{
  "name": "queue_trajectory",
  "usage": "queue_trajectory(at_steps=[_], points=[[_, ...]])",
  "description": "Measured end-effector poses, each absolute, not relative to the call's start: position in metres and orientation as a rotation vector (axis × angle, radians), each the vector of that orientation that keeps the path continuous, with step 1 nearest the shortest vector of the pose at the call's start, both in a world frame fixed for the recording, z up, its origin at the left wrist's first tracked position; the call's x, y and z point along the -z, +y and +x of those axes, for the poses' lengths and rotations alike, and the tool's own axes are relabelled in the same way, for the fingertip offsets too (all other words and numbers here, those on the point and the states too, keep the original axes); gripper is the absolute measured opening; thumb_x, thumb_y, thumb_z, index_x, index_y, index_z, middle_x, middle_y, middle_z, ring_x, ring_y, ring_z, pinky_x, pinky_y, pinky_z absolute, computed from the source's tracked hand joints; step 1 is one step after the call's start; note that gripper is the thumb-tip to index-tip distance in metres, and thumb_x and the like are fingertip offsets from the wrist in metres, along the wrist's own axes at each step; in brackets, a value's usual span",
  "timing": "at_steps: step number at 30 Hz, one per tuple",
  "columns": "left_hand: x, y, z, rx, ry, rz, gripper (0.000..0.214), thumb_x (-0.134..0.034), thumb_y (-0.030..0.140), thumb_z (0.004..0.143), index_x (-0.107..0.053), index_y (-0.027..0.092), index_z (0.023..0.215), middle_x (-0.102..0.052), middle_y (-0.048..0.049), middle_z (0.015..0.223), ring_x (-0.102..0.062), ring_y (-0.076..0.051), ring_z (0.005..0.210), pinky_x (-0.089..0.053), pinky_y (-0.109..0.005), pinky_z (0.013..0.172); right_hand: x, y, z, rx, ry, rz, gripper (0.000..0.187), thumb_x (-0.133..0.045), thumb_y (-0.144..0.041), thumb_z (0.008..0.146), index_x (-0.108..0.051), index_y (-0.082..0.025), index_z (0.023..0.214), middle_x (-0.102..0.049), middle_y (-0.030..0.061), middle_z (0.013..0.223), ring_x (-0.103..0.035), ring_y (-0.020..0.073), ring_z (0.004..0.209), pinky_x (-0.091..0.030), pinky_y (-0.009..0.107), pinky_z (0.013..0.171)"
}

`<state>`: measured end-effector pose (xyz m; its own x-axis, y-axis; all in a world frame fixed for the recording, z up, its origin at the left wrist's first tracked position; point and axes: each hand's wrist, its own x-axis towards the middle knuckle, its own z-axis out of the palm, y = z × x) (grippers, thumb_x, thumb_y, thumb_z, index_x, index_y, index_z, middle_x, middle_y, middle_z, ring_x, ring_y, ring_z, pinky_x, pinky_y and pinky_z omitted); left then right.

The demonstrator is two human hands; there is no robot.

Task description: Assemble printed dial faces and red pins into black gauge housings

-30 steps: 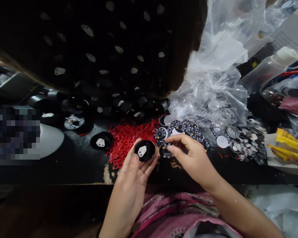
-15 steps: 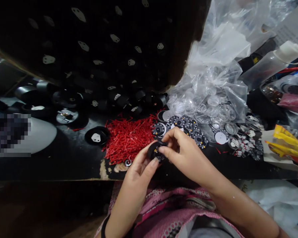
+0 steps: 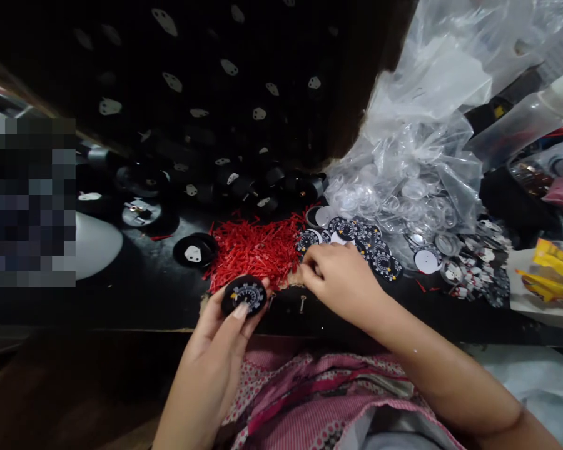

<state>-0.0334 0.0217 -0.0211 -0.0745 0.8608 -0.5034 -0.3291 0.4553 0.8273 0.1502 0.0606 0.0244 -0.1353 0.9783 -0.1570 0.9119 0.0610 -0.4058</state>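
Observation:
A round black gauge (image 3: 253, 290) with white dial markings and an orange mark sits in my left hand (image 3: 218, 340). The thumb presses on its face while the other fingers wrap its rim. My right hand (image 3: 341, 278) is apart from the gauge, at the right edge of a heap of small red pointers (image 3: 251, 247). Its fingers are curled together, and whatever they might hold is hidden. Just beyond that hand lie several printed black dial plates (image 3: 383, 264). A small metal pin-like piece (image 3: 303, 304) rests on the bench below the right fingertips.
Several black gauge housings (image 3: 194, 250) stand left and behind. Clear plastic rings spill from a plastic bag (image 3: 426, 150). Right of these are small metal parts (image 3: 478, 269) and a yellow packet (image 3: 553, 269). A white rounded object (image 3: 96, 247) is at left. The bench edge (image 3: 136, 329) runs in front.
My left hand has moved left with the gauge, turning its dial face up. My right hand has come off the gauge and is now beside the red heap. The view has shifted slightly.

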Motion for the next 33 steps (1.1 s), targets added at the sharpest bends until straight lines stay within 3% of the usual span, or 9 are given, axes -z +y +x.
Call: queue_trajectory(at_steps=[6, 10, 20, 23, 30, 33], points=[[0.013, 0.053, -0.020, -1.126, 1.151, 0.589, 0.033, -0.068, 0.031, 0.083, -0.064, 0.025, 0.115, -0.069, -0.0064, 0.124, -0.059, -0.027, 0.126, -0.046, -0.042, 0.110, -0.011, 0.067, 0.136, -0.367, -2.273, -2.099, 0.019, -0.049, -0.026, 0.094, -0.061, -0.013, 0.097, -0.071, 0.0136, 0.093, -0.066, 0.0291, 0.088, -0.041, 0.044, 0.083], [0.012, 0.045, -0.017, -1.160, 1.148, 0.610, 0.027, -0.066, 0.033, 0.085, -0.064, 0.027, 0.111, -0.072, -0.0042, 0.116, -0.062, -0.027, 0.121, -0.050, -0.045, 0.105, -0.012, 0.062, 0.150, -0.545, -2.180, -2.052, 0.015, -0.051, -0.025, 0.094, -0.062, -0.016, 0.090, -0.071, 0.0085, 0.092, -0.064, 0.0251, 0.088, -0.038, 0.040, 0.083], [0.022, 0.031, -0.010, -1.055, 1.099, 0.798, 0.035, -0.070, 0.037, 0.083, -0.066, 0.029, 0.117, -0.069, -0.0043, 0.126, -0.061, -0.028, 0.122, -0.047, -0.042, 0.107, -0.032, 0.047, 0.154, -0.786, -2.064, -1.815, 0.009, -0.062, -0.016, 0.086, -0.057, -0.018, 0.078, -0.067, 0.0005, 0.078, -0.057, 0.0154, 0.071, -0.034, 0.030, 0.072], [0.015, 0.034, -0.004, -1.069, 0.990, 0.605, 0.028, -0.067, 0.036, 0.087, -0.068, 0.026, 0.112, -0.073, -0.0064, 0.119, -0.065, -0.027, 0.117, -0.048, -0.043, 0.106, -0.029, 0.043, 0.159, -0.702, -2.005, -1.752, 0.010, -0.061, -0.016, 0.088, -0.057, -0.018, 0.079, -0.066, 0.0001, 0.079, -0.057, 0.0151, 0.072, -0.035, 0.030, 0.073], [0.003, 0.033, 0.007, -1.122, 0.988, 0.466, 0.023, -0.069, 0.031, 0.086, -0.071, 0.021, 0.106, -0.075, -0.0074, 0.114, -0.067, -0.024, 0.115, -0.050, -0.038, 0.105, -0.023, 0.036, 0.166, -0.386, -2.130, -1.554, 0.012, -0.054, -0.021, 0.096, -0.064, -0.016, 0.101, -0.070, 0.0054, 0.097, -0.061, 0.0199, 0.090, -0.035, 0.034, 0.082], [0.004, 0.031, 0.006, -1.119, 0.999, 0.487, 0.022, -0.070, 0.032, 0.085, -0.072, 0.023, 0.106, -0.075, -0.0058, 0.114, -0.065, -0.024, 0.118, -0.049, -0.038, 0.105, -0.025, 0.036, 0.167, -0.333, -2.169, -1.556, 0.015, -0.052, -0.023, 0.098, -0.065, -0.015, 0.093, -0.070, 0.0060, 0.092, -0.060, 0.0202, 0.086, -0.034, 0.034, 0.080]])
